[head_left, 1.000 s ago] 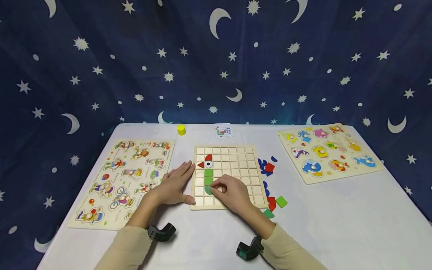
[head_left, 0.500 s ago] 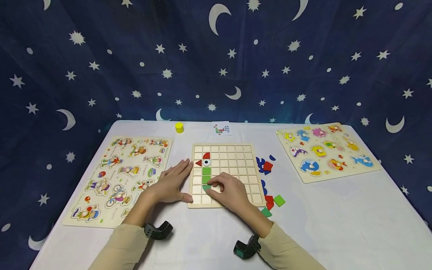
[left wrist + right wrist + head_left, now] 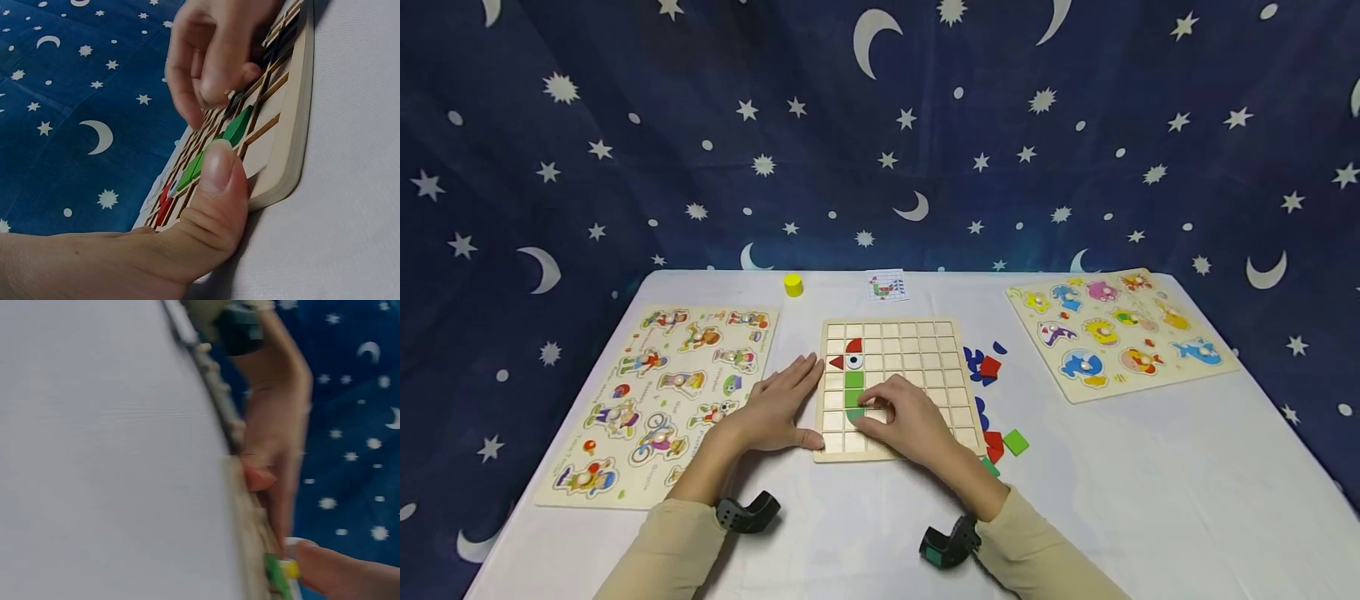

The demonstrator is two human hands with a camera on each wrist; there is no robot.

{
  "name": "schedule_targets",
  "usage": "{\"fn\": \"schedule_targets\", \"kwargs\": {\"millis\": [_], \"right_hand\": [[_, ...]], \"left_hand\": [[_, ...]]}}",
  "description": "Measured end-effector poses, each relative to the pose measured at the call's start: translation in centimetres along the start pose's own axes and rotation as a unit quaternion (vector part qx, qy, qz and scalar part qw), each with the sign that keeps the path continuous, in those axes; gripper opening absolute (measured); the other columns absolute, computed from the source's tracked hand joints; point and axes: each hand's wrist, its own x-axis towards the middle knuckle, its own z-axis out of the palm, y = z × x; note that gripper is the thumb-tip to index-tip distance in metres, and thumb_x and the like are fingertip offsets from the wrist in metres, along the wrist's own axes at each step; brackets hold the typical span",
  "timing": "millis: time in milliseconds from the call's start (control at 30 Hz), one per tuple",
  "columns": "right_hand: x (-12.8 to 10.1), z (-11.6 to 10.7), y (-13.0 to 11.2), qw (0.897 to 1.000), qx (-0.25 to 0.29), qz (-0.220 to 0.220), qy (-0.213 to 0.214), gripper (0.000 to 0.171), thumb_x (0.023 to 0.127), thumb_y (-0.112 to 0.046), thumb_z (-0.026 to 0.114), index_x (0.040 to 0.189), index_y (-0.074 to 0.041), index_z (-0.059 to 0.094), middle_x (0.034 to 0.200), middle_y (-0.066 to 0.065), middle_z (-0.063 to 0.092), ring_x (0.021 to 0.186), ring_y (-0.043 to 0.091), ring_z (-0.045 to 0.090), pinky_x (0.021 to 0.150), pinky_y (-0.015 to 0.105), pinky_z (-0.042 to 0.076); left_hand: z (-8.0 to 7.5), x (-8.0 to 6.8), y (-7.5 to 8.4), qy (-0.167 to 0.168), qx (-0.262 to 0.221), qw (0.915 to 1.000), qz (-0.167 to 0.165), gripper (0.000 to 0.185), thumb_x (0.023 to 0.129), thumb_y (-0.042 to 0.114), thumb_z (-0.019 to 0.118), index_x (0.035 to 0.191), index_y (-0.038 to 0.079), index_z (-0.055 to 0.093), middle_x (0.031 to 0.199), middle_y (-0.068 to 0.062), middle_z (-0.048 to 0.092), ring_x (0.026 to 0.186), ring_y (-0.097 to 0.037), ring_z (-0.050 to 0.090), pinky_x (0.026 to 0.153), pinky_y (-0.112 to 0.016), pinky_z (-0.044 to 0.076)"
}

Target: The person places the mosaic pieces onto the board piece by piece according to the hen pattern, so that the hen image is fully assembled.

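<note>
Left hand (image 3: 778, 408) flat, fingers straight, pressed against left edge of grid board (image 3: 925, 346), thumb on its near corner, holding nothing. Right hand (image 3: 906, 421) just to its right over lower board cells, fingertips pinched on green piece (image 3: 852, 410) sitting in the cell below the green column. Piece likely light, stiff, thin wood; probably slick on faces, so best taken by edges between thumb and forefinger. Loose red, blue, green pieces (image 3: 1000, 433) on cloth right of board. Left wrist view shows thumb (image 3: 219, 181) bearing on board rim and piece tilted in its cell, unreadable from head view; right wrist view blurred
</note>
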Motion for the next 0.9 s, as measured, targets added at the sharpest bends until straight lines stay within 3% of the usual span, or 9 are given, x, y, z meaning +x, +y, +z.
{"fn": "schedule_targets", "kwargs": {"millis": [133,267,467,633,800,900], "right_hand": [[0.4,-3.5,1.1,0.995,0.026,0.007,-0.091,0.040,0.079,-0.034,0.077,0.116,-0.022,0.066,0.093,0.002,0.053,0.072,0.010,0.046,0.062,0.022,0.040],[0.2,-8.2,3.5,0.985,0.007,0.019,-0.173,0.062,0.076,-0.029,0.080,0.132,-0.023,0.054,0.103,0.009,0.048,0.078,0.015,0.048,0.066,0.025,0.042],[-0.8,-13.0,5.8,0.956,-0.065,0.114,-0.262,0.105,0.065,-0.037,0.086,0.150,-0.025,0.024,0.115,0.017,0.037,0.093,0.026,0.046,0.074,0.035,0.044],[-1.2,-12.7,5.2,0.937,-0.127,0.146,-0.292,0.124,0.057,-0.044,0.089,0.153,-0.024,0.012,0.136,0.028,0.029,0.117,0.039,0.045,0.087,0.055,0.047],[-1.6,-11.0,4.7,0.923,-0.185,0.168,-0.293,0.129,0.051,-0.038,0.093,0.153,-0.023,0.015,0.126,0.021,0.035,0.105,0.030,0.046,0.077,0.045,0.050],[-1.8,-10.8,5.0,0.920,-0.193,0.185,-0.288,0.129,0.051,-0.036,0.093,0.153,-0.025,0.015,0.132,0.024,0.032,0.110,0.033,0.046,0.081,0.050,0.051]], "left_hand": [[0.1,-0.1,0.0,-0.002,-0.007,1.0000,0.004,0.116,0.067,0.063,0.071,0.154,0.011,0.012,0.161,-0.010,0.006,0.149,-0.030,0.004,0.114,-0.060,0.012],[0.0,0.0,0.1,-0.001,-0.006,0.9999,0.013,0.116,0.068,0.062,0.070,0.154,0.010,0.012,0.161,-0.011,0.006,0.149,-0.030,0.005,0.113,-0.061,0.013],[-0.3,0.0,0.0,0.011,-0.006,0.9998,0.018,0.116,0.068,0.061,0.071,0.153,0.009,0.012,0.161,-0.012,0.007,0.148,-0.032,0.005,0.113,-0.062,0.013],[-0.4,-0.1,-0.2,0.015,-0.007,0.9997,0.017,0.115,0.068,0.059,0.072,0.153,0.009,0.013,0.161,-0.012,0.007,0.148,-0.032,0.006,0.113,-0.061,0.013],[-0.2,0.0,-0.1,0.012,-0.014,0.9997,0.017,0.116,0.068,0.060,0.072,0.153,0.010,0.013,0.161,-0.012,0.007,0.148,-0.032,0.006,0.112,-0.062,0.013],[-0.1,0.0,0.0,0.010,-0.015,0.9997,0.017,0.116,0.068,0.061,0.072,0.153,0.010,0.013,0.161,-0.012,0.007,0.148,-0.032,0.006,0.112,-0.062,0.013]]}}
